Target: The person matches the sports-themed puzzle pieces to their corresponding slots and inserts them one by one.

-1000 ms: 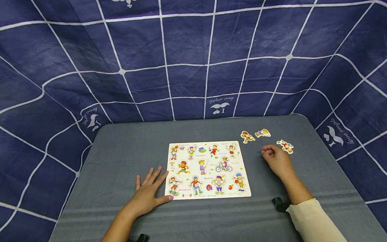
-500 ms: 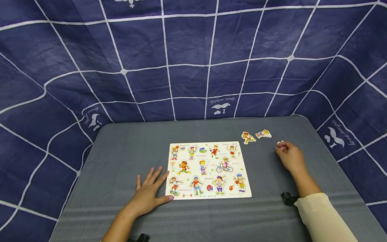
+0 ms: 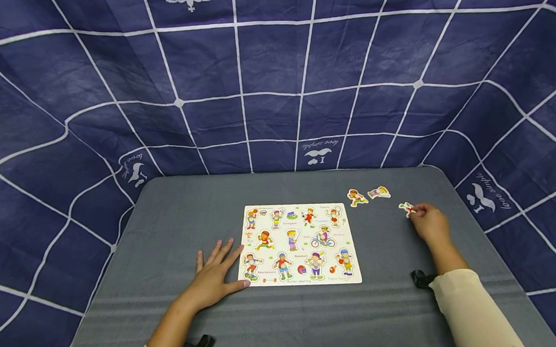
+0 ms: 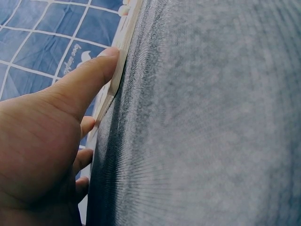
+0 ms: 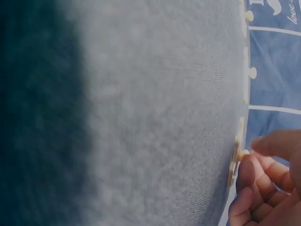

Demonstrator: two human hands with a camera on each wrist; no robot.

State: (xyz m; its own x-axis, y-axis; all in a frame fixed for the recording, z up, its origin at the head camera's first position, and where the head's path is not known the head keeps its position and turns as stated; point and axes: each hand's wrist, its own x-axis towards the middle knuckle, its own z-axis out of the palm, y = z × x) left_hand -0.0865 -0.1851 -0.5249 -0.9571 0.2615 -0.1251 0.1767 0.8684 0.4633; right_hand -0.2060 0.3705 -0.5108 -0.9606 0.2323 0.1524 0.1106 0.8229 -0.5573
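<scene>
A wooden knob puzzle board (image 3: 279, 251) with printed sports figures lies on the grey table. My left hand (image 3: 209, 284) rests at its left edge with fingers spread and straight; the thumb touches the near left corner. In the left wrist view, the thumb of that hand (image 4: 42, 141) lies along the edge of the board (image 4: 123, 56). To the right of the board, my right hand (image 3: 430, 226) pinches a small puzzle piece (image 3: 406, 208) with a red and green figure. The right wrist view has the piece (image 5: 236, 146) by its knob between thumb and finger (image 5: 247, 172).
A running-figure puzzle piece (image 3: 356, 198) and a purple and yellow puzzle piece (image 3: 379, 192) lie beyond the board's far right corner. Blue curtain (image 3: 273, 103) with white grid lines stands behind the table and along both sides.
My right hand has moved right to the puzzle piece and now pinches it. The left hand and the board have stayed put.
</scene>
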